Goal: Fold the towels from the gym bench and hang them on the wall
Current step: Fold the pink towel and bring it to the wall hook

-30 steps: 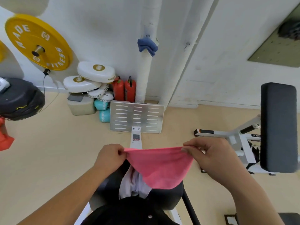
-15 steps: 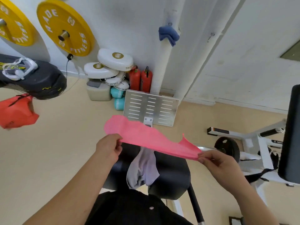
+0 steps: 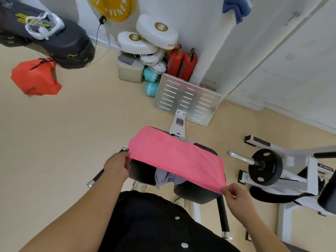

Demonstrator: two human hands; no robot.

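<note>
A pink towel is stretched out flat above the black gym bench seat. My left hand pinches its near left corner. At the near right corner my right hand grips the towel between fingers and thumb. A crumpled grey towel lies on the bench, mostly hidden under the pink one. High on the white wall pipe at the top right hangs a blue towel.
The bench's metal foot plate stands ahead near the wall. White pads, red extinguishers and teal dumbbells crowd the wall base. A weight rack with a black plate is on the right. A red bag hangs on the left.
The pink towel went from hanging doubled between both hands to spread flat over the bench. My right hand moved down and toward me. The view tilted down and left.
</note>
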